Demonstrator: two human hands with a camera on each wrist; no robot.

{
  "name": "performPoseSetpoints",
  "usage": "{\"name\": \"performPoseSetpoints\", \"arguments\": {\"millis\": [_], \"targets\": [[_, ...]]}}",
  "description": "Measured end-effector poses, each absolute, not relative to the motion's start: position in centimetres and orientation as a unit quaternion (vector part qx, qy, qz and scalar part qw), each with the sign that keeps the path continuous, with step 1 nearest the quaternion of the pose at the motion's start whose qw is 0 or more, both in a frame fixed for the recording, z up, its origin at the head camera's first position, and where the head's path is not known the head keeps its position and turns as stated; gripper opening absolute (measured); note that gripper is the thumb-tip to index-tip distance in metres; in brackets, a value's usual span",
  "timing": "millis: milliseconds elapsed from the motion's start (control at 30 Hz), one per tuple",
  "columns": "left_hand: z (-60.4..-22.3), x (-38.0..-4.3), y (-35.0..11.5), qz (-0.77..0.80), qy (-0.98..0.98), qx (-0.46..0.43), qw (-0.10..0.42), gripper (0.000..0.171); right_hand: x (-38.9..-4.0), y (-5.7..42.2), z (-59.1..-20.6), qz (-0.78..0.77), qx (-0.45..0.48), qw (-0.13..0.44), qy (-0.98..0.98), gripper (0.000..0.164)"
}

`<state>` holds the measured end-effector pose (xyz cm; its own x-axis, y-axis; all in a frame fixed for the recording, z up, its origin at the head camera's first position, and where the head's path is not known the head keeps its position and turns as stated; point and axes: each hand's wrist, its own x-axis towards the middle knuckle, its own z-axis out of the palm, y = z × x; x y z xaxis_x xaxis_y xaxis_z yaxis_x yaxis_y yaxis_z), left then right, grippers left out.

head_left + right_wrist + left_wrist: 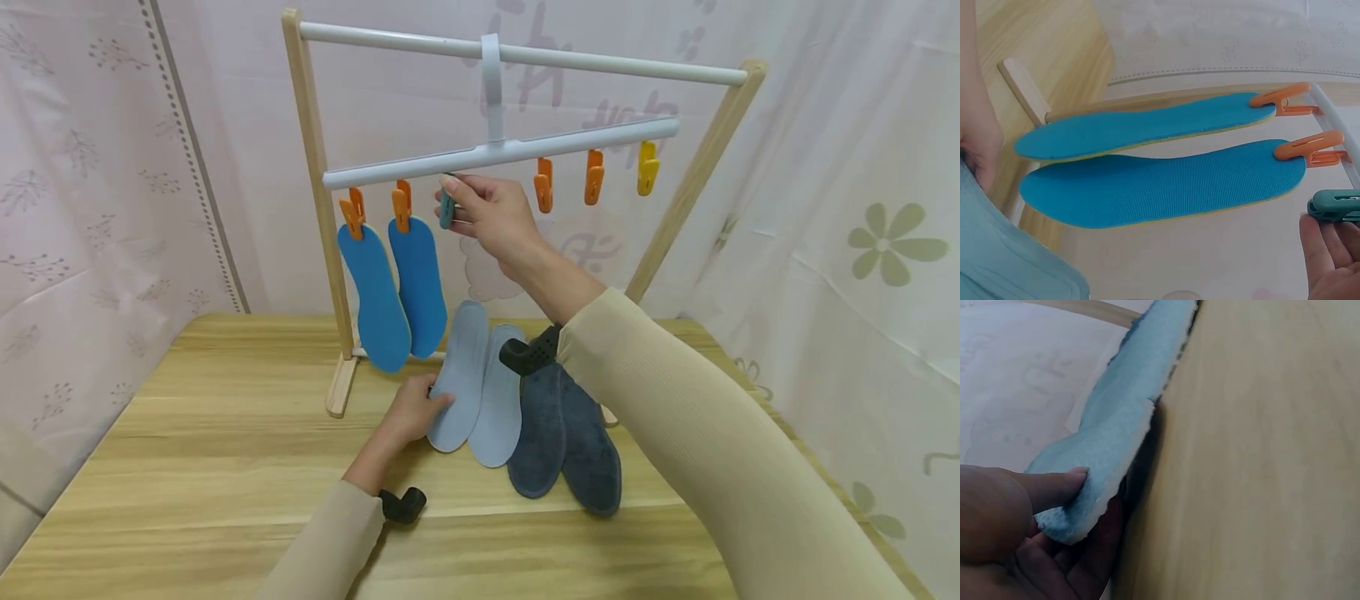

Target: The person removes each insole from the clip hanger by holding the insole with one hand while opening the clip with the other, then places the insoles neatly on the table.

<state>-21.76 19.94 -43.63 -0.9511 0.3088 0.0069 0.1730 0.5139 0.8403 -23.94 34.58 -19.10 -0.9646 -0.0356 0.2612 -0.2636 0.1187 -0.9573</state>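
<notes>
My left hand (411,410) pinches a light blue-grey insole (459,392) at its near end. In the left wrist view, the thumb lies on top of the insole (1116,437) and the fingers are underneath. A matching insole (498,408) lies beside it on the table. Up at the hanger bar (405,168), my right hand (501,215) holds a teal clothespin (447,210) between thumb and fingers. To its left, two blue insoles (375,300) hang from orange clothespins (402,207). The right wrist view shows the teal clothespin (1335,205) beside these blue insoles (1166,187).
Two dark grey insoles (592,454) lie on the wooden table (225,467), right of the light pair. Further right on the hanger are two orange clothespins (594,177) and a yellow one (648,169). The hanger hooks over a white rod (405,39) on a wooden frame (311,133).
</notes>
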Motion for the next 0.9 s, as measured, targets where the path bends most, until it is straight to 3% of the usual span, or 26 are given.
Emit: {"name": "performPoseSetpoints", "arguments": {"millis": [467,900], "targets": [[-43.4,-21.2,21.1,0.387,0.912,0.135,0.021,0.027,-23.7,35.0,-19.1,0.649,0.1,0.088,-0.749,0.04],[-41.3,-20.1,21.2,0.296,0.95,0.094,0.012,0.042,-23.7,35.0,-19.0,0.648,0.092,0.085,-0.751,0.043]]}}
